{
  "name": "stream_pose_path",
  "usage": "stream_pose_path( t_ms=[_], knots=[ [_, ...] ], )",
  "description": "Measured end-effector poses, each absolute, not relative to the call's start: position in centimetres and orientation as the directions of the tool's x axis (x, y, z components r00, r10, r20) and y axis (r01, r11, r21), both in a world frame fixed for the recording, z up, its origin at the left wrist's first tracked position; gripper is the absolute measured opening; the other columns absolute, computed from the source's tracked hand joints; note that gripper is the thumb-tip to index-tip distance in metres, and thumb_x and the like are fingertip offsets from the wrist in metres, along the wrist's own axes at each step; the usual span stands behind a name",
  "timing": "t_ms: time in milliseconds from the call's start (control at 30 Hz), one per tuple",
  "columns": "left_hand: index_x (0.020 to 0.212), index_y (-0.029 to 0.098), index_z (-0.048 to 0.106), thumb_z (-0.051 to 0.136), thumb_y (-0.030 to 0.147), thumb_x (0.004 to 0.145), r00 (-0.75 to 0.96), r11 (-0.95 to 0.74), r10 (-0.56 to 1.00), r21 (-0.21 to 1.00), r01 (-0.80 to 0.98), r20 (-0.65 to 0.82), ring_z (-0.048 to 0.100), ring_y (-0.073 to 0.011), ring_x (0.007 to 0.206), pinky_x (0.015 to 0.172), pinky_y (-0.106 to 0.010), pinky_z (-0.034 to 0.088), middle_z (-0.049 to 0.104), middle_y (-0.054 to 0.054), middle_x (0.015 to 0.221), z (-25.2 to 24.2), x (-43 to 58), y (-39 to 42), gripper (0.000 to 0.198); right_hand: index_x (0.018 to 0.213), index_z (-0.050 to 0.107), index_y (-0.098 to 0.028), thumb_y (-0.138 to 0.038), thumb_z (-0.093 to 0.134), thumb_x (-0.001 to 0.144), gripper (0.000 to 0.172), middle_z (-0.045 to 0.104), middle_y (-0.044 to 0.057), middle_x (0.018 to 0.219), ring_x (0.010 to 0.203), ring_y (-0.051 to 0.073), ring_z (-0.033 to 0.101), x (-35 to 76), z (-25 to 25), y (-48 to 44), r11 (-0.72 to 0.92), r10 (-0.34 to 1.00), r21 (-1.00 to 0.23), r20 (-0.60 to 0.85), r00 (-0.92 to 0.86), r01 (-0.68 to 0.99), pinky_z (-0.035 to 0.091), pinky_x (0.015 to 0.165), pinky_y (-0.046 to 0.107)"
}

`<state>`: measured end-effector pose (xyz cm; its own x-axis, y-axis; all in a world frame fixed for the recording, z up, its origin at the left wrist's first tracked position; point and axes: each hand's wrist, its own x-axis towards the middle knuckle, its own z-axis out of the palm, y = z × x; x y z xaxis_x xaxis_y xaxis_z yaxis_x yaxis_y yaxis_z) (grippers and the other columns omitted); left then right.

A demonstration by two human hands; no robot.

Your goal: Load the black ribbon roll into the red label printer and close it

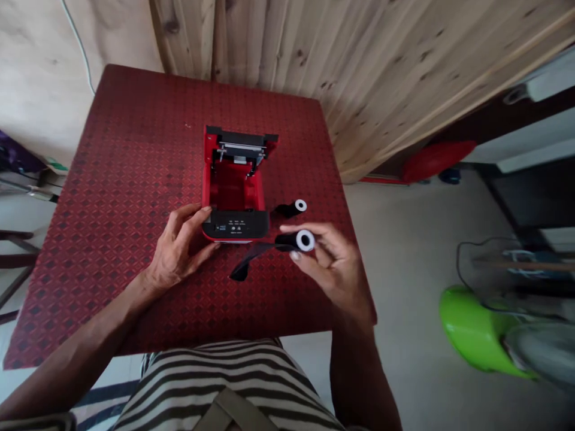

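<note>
A small red and black label printer (234, 224) stands on the table with its lid (241, 139) raised and its red inner bay showing. My left hand (177, 248) grips the printer's front left corner, fingers on top and thumb low at the front. Between the thumb and fingers of my right hand (335, 257) is a black ribbon roll (287, 240) with a white core, just right of the printer's front. A loose black strip (242, 269) trails left from this roll, in front of the printer. Another black roll with a white core (300, 206) lies right of the printer, beyond my right hand.
The table (135, 149) has a red patterned cover and borders a wooden plank wall (269, 48). On the floor to the right is a bright green bin (471, 329), with a dark cable (460, 263) behind it. A dark chair (18, 260) stands at the left.
</note>
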<state>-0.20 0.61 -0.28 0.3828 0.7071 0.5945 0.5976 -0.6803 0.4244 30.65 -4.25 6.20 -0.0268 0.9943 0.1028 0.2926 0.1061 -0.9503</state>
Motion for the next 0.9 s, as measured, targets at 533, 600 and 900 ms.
stream_pose_path(
  t_ms=[533, 600, 900],
  knots=[
    [0.168, 0.034, 0.032, 0.075, 0.038, 0.098, 0.385, -0.67, 0.706, 0.383, 0.636, 0.595, 0.063, -0.0331, 0.128, 0.104, -0.055, 0.065, 0.061, -0.01, 0.14, 0.1, -0.2, 1.0, 0.082, 0.129, 0.073, -0.029, -0.035, 0.077, 0.092, 0.038, 0.081, 0.008, 0.128, 0.112, 0.023, 0.079, 33.3, 1.6, -5.8, -0.057, 0.988, -0.96, -0.015, 0.153, 0.274, 0.065, 0.1, 0.045],
    [0.168, 0.034, 0.031, 0.075, 0.038, 0.098, 0.384, -0.67, 0.707, 0.388, 0.633, 0.594, 0.063, -0.0339, 0.128, 0.103, -0.056, 0.065, 0.06, -0.011, 0.141, 0.2, -0.2, 1.0, 0.083, 0.121, 0.076, -0.029, -0.038, 0.071, 0.097, 0.027, 0.083, 0.008, 0.121, 0.111, 0.023, 0.079, 34.6, 1.7, -4.1, -0.024, 0.961, -0.936, 0.076, 0.267, 0.352, 0.065, 0.1, 0.046],
    [0.165, 0.035, 0.037, 0.078, 0.043, 0.096, 0.364, -0.664, 0.718, 0.427, 0.614, 0.593, 0.064, -0.0324, 0.127, 0.105, -0.054, 0.065, 0.06, -0.011, 0.139, -0.1, -0.3, 1.0, 0.081, 0.118, 0.077, -0.027, -0.03, 0.078, 0.082, 0.036, 0.082, 0.007, 0.122, 0.117, 0.029, 0.074, 34.9, -2.5, 3.4, 0.011, 0.979, -0.845, 0.119, 0.168, 0.535, 0.056, 0.111, 0.055]
  ],
)
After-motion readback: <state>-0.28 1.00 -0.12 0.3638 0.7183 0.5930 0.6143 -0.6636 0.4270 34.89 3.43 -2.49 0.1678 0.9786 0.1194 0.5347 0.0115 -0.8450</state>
